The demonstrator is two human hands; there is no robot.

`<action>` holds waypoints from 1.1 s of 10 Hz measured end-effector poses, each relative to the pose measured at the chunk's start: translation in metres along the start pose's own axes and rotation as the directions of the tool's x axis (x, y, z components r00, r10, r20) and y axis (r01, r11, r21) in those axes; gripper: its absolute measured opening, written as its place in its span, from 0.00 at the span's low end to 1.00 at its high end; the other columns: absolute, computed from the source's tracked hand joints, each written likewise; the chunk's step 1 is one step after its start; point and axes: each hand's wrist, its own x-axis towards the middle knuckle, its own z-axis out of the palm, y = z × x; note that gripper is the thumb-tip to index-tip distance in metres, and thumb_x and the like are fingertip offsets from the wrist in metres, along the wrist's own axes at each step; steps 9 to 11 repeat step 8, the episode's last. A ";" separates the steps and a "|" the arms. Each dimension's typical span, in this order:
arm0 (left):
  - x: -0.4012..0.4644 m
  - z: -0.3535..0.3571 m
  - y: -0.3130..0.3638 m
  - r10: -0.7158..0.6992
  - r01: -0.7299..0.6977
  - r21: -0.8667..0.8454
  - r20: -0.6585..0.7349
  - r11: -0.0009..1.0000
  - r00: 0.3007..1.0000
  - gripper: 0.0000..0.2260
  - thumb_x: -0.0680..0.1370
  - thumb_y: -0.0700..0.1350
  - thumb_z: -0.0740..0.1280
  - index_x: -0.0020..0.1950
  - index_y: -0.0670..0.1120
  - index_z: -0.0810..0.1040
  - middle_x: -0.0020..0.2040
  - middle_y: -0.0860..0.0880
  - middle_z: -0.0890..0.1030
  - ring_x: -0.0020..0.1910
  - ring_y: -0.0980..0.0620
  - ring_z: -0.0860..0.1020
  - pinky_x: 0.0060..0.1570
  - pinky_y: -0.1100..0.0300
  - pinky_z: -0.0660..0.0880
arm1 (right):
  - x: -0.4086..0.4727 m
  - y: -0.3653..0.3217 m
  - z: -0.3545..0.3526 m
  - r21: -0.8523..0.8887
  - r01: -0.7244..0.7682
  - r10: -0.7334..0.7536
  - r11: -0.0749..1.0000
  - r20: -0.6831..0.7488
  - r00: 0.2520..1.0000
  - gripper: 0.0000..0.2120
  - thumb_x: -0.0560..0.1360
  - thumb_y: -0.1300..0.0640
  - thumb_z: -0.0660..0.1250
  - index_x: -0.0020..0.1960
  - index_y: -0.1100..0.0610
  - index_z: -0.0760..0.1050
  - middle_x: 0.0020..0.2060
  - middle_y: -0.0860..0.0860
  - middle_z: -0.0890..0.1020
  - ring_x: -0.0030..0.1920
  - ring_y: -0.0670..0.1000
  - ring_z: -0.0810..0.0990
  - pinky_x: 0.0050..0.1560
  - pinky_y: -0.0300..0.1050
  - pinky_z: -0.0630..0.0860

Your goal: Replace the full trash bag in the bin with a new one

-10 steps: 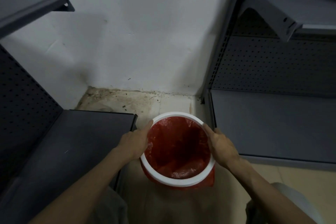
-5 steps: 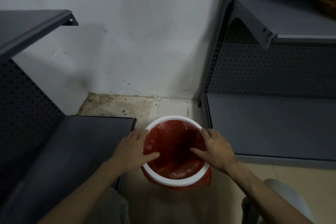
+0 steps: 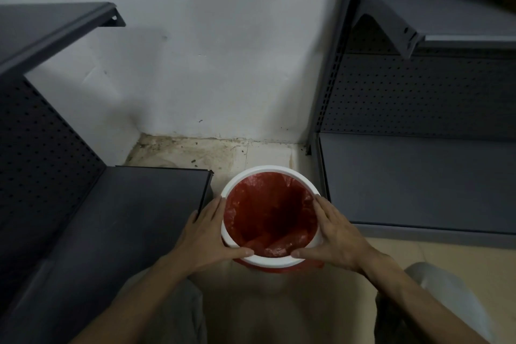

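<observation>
Your left hand [image 3: 208, 234] and right hand [image 3: 336, 234] flat on white ring [image 3: 268, 260], fingers straight, gripping nothing; red liner [image 3: 268, 212] inside bin on floor between shelves; seating step nearly done; next, check ring clamps evenly.

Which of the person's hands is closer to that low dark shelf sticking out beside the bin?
Left. The left hand rests on the bin's white rim right beside the low dark shelf. The right hand lies on the rim's opposite side, with the red bag between.
</observation>
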 end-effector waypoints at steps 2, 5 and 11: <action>-0.003 0.005 0.002 -0.008 0.007 0.093 0.012 0.996 1.000 0.61 0.58 0.82 0.60 0.79 0.52 0.40 0.80 0.51 0.49 0.79 0.51 0.51 0.76 0.42 0.49 | 0.001 0.003 0.007 -0.084 0.008 -0.009 0.996 -0.019 1.000 0.65 0.57 0.18 0.59 0.78 0.52 0.34 0.79 0.48 0.42 0.79 0.50 0.42 0.73 0.43 0.45; -0.002 0.001 0.008 -0.032 0.026 0.143 0.039 0.989 0.999 0.61 0.59 0.81 0.60 0.79 0.52 0.38 0.81 0.50 0.48 0.79 0.51 0.50 0.76 0.42 0.45 | 0.005 0.006 0.007 -0.133 0.034 -0.037 0.990 -0.019 0.999 0.64 0.58 0.18 0.57 0.78 0.53 0.33 0.79 0.49 0.41 0.79 0.50 0.41 0.72 0.42 0.42; 0.011 -0.037 0.039 -0.013 0.017 0.087 -0.044 0.996 0.999 0.28 0.79 0.65 0.54 0.73 0.51 0.65 0.69 0.50 0.70 0.69 0.52 0.68 0.71 0.51 0.65 | 0.004 -0.016 -0.040 -0.139 0.019 -0.034 0.990 -0.101 0.994 0.44 0.70 0.30 0.62 0.78 0.51 0.52 0.76 0.52 0.59 0.75 0.53 0.59 0.75 0.46 0.55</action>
